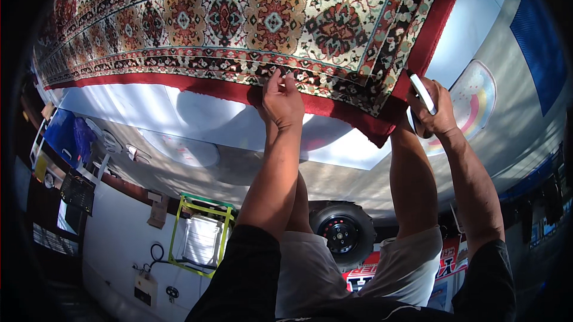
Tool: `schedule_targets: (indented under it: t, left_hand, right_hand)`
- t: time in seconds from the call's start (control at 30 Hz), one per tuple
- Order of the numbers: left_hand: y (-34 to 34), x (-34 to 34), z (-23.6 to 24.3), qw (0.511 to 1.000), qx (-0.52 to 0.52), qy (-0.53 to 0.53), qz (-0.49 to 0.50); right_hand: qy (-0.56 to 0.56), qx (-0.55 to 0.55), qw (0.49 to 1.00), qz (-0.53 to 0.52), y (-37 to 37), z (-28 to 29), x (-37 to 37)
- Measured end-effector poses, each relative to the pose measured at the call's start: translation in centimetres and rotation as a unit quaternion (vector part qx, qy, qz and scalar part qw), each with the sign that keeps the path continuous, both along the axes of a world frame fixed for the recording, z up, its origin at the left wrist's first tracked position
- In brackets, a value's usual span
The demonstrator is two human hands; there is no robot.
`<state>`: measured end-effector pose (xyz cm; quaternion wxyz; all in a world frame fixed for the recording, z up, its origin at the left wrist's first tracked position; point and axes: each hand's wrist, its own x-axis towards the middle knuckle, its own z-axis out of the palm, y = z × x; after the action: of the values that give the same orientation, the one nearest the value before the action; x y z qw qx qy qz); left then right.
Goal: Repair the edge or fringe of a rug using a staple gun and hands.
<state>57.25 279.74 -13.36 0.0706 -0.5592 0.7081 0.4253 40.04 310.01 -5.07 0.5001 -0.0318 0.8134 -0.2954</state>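
Red-edged rug (239, 23) spreads ahead of the left hand (283, 106), whose partly curled fingers are at its near edge; whether they pinch it, I cannot tell. The right hand (440, 112) is closed around a white and dark tool (423, 93), just beside the rug's corner. A white surface (154, 100) shows left of the left hand; a black wheel (340, 232) shows lower, between both hands
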Motion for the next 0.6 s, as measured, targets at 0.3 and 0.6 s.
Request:
schedule_targets:
  t: [0.3, 0.6]
  left_hand:
    - [1.1, -8.5, -4.8, 0.952, -0.191, -0.157, -0.182]
    - [-1.5, -6.9, -3.9, 0.916, -0.226, -0.125, -0.307]
  right_hand:
    - [0.038, -0.053, 0.995, 0.073, 0.5, -0.6, -0.9]
    - [0.054, -0.078, 0.992, 0.077, -2.1, -0.5, -1.5]
